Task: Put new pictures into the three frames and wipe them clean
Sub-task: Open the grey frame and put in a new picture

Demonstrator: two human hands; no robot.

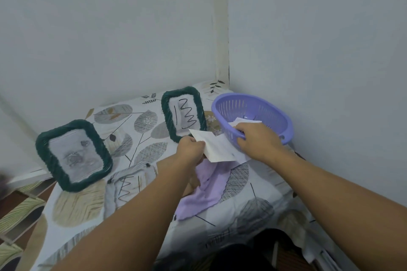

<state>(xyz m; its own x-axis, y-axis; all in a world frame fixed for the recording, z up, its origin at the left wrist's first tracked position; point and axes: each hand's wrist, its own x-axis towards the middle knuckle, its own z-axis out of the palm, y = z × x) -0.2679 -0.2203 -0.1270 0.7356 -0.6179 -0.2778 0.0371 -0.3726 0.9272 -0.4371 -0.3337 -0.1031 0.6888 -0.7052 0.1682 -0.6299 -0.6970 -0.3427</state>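
Two dark green frames stand on the table: the left frame (73,155) shows a faded grey picture, the far frame (184,114) shows a black zigzag drawing. A third frame (130,185), pale and grey, lies flat near the middle with a zigzag drawing in it. My left hand (190,146) pinches the edge of a white paper sheet (217,147). My right hand (256,140) reaches over the rim of the purple basket (275,114), its fingers on white papers (243,121) inside. A lilac cloth (204,189) lies under my left forearm.
The table (253,185) has a leaf-patterned cover and fits into the room's corner, with walls behind and at right. Its left edge drops to a tiled floor (19,211). A dark object (253,251) sits at the near edge.
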